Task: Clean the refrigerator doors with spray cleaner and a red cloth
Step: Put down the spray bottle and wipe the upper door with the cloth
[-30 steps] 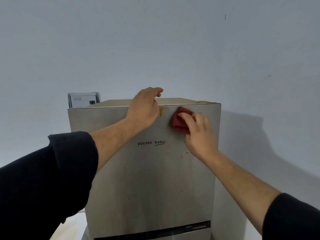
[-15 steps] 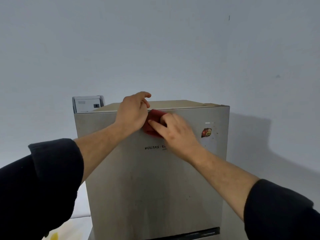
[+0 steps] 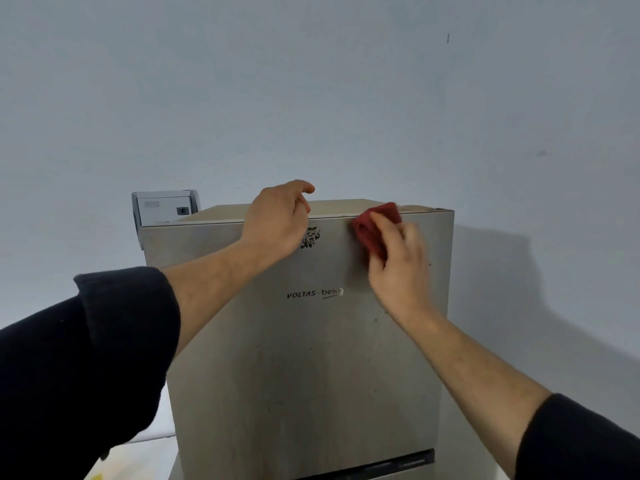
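**Red cloth at the door's top edge**

Our right hand [image 3: 398,268] bunches the red cloth [image 3: 372,226] in its fingers and presses it to the refrigerator door [image 3: 311,368], just under the top edge, right of a black smudge [image 3: 310,238]. Our left hand [image 3: 277,220] hooks curled fingers over that edge. Behind stands a grey box [image 3: 164,207].

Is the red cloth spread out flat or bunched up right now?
Bunched up: the red cloth shows thick folds under the right hand, pressed on the refrigerator door.
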